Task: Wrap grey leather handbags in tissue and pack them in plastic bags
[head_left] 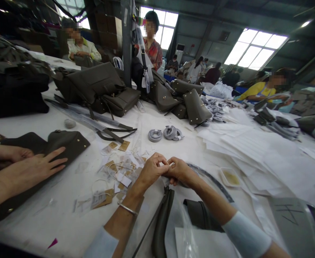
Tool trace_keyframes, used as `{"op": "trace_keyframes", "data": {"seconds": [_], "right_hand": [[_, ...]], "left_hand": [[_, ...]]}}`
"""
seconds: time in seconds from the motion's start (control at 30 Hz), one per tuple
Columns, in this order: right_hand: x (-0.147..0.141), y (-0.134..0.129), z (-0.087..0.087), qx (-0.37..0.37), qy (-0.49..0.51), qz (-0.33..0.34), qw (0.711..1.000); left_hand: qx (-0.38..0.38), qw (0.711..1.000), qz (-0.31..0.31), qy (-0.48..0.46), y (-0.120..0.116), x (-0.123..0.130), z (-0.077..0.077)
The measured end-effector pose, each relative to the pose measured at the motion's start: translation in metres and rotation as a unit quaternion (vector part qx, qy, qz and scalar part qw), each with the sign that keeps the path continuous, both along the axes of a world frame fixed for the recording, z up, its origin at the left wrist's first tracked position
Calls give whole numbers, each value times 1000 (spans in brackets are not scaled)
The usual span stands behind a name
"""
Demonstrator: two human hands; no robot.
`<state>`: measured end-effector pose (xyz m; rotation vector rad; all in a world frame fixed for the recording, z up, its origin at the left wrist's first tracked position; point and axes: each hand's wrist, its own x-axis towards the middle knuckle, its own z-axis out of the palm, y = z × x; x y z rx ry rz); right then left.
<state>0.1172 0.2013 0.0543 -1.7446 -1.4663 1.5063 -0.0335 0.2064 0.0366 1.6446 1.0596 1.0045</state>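
My left hand (153, 171), with a silver bangle on the wrist, has its fingertips pinched together. My right hand (179, 171) meets it, fingers also pinched, at the top of a plastic-wrapped strap (211, 176). The strap curves off behind my right forearm. What exactly lies between the fingertips is too small to tell. Below the hands is a dark olive bag (163, 222), partly under clear plastic, with a white sheet (186, 240) over it. Tags with strings (122, 168) lie in a pile just left of my left hand.
At the left, another person's hands rest on a dark bag (66, 143). Coiled wrapped straps (155, 135) lie ahead, with finished bags (93, 82) behind them. To the right are white sheets (243, 143), a small dish (230, 177) and a grey panel (294, 225). Several people work farther back.
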Motion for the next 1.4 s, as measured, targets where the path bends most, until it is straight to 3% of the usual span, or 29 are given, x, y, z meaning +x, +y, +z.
{"op": "trace_keyframes", "data": {"seconds": [0.1,0.17,0.27,0.37,0.53,0.63,0.7,0.8,0.87,0.93,1.0,1.1,1.17,1.23,1.3,1.4], "right_hand": [[1,2,-6,-8,-43,2,999],[2,1,-9,-10,-55,-9,998],[4,-2,-11,-21,-31,-28,999],[5,-7,-9,-23,13,-37,999],[3,-15,-9,51,23,-44,997],[6,-21,-11,109,-41,-34,993],[14,-25,-10,193,-102,-7,976],[28,-31,-7,295,-166,64,939],[34,-34,-6,296,-166,93,936],[36,-35,-5,272,-145,94,947],[36,-32,-4,262,-130,78,953],[44,-23,1,260,-140,9,955],[58,-17,6,259,-171,-40,950],[76,-15,11,257,-239,-45,935],[91,-15,13,241,-322,-15,915],[102,-18,6,205,-386,42,898]], "left_hand": [[86,993,-13,82,-7,0,5],[102,989,-35,103,-8,-1,6],[13,995,-89,53,-5,-6,2],[-84,993,-73,41,-1,-12,-4],[-42,987,-98,124,5,-19,-6],[-4,983,-81,162,10,-24,-6],[-3,984,-53,168,15,-29,-6],[-39,995,-14,91,20,-37,-3],[-84,995,-17,-41,19,-41,2],[-127,974,-49,-180,15,-42,8],[-170,949,-118,-239,9,-41,11],[-237,918,-273,-164,-1,-35,12],[-280,881,-365,-106,-4,-33,11],[-302,861,-397,-101,-3,-32,10],[-277,887,-346,-129,3,-30,9],[-155,966,-169,-118,15,-15,0]]}}
